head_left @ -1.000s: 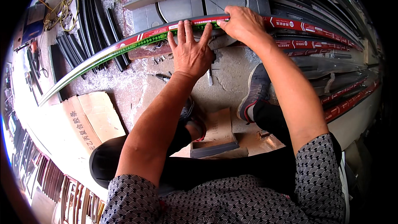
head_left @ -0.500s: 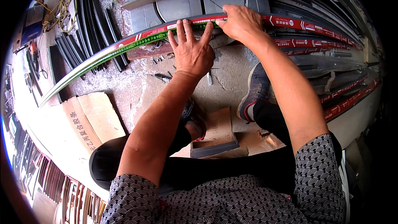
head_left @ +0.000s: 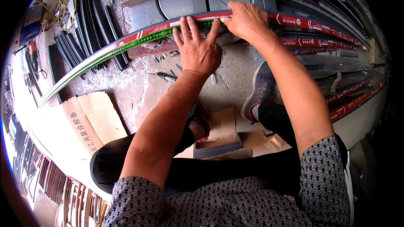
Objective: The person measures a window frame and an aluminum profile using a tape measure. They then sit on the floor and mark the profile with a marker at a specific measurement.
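Note:
A long metal profile strip (head_left: 290, 21) with red printed film lies across the view, over the grey metal base (head_left: 181, 5) of a machine with a slot. Along its near edge runs a green tape measure (head_left: 147, 37), stretching off to the far left. My left hand (head_left: 198, 54) rests on the tape and strip with fingers spread and straight. Close beside it, my right hand (head_left: 248, 22) grips the strip, fingers curled over its far edge and thumb at the near side, by the tape's right part. The fingertips beyond the strip are partly hidden.
More red-filmed strips (head_left: 309, 42) lie at the right. Dark profile lengths (head_left: 94, 21) and a yellow cord (head_left: 63, 10) are at the far left. A cardboard piece (head_left: 94, 117) lies left of my knee. Pliers-like tools (head_left: 167, 76) and scraps are on the floor near my shoes (head_left: 261, 92).
My left hand has slid slightly right along the tape and strip, fingers still spread. The right hand keeps its grip in nearly the same place.

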`<state>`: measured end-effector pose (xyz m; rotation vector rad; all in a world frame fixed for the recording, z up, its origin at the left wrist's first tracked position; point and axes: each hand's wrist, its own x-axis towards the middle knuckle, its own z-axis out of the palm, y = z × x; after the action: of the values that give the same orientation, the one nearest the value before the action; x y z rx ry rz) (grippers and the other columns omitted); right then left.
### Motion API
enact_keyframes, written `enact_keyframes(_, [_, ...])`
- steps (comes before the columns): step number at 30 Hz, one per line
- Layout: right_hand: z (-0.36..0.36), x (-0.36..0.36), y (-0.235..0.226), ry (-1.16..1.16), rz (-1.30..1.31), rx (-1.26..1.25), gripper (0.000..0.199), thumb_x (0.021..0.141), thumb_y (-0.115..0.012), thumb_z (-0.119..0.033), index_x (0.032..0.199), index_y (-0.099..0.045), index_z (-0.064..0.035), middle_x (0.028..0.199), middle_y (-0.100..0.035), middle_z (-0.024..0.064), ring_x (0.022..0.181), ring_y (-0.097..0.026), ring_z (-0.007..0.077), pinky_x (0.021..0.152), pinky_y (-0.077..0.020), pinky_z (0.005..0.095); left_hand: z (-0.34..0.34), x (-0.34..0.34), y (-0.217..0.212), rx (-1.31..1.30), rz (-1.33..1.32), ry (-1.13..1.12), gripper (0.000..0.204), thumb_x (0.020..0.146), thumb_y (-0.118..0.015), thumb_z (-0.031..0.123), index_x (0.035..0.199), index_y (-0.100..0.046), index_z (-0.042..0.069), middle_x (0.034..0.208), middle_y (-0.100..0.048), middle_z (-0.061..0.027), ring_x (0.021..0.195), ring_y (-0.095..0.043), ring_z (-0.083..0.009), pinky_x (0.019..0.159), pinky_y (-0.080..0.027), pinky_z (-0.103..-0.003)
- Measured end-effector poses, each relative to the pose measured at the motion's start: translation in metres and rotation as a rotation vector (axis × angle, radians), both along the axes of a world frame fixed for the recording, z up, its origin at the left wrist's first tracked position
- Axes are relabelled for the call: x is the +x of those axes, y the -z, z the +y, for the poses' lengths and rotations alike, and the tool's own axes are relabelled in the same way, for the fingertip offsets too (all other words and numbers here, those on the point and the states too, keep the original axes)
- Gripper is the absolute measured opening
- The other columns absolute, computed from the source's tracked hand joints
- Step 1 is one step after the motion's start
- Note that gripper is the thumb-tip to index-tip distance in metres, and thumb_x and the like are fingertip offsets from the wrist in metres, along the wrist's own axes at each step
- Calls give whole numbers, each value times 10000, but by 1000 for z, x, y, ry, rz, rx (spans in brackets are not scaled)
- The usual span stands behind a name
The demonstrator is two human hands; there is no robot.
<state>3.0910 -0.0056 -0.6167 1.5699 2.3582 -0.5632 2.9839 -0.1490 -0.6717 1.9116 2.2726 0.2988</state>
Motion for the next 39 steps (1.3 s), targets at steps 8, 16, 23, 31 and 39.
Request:
enact_keyframes(8, [-1,6,2,-16,30,34,448,885,-735,-419,1205,-704,-106,1154,-725,194,1113,-684,391,933,-547,504,0,1,4,38,17,13,743,820,-621,298,1536,-430,346,1536,-311,-379,1467,-256,-552,1154,-208,-697])
enact_keyframes(16, [-13,29,13,172,343,382,663,887,-666,-591,1307,-661,-77,1246,-669,212,1186,-623,411,1005,-502,481,0,0,8,57,42,29,724,825,-602,326,1534,-456,316,1516,-333,-381,1457,-272,-547,1147,-209,-710])
enact_keyframes(23, [-98,66,52,624,597,119,326,961,-611,-331,1007,-649,-11,889,-706,210,866,-698,399,777,-538,465,0,1,7,68,52,40,711,830,-589,335,1530,-465,310,1494,-361,-387,1433,-296,-564,1141,-217,-695])
enact_keyframes(31, [-172,39,113,537,366,-269,358,916,-642,-384,1048,-658,-52,976,-732,192,916,-717,384,796,-564,487,0,-1,12,94,-2,58,744,803,-596,317,1534,-458,321,1503,-326,-403,1432,-265,-591,1124,-211,-741])
enact_keyframes(39, [-173,22,166,228,111,-317,426,918,-610,-359,1187,-626,-30,1089,-735,195,998,-719,372,868,-576,483,1,1,10,81,56,47,715,824,-592,360,1527,-467,331,1488,-363,-384,1426,-303,-566,1143,-215,-699])
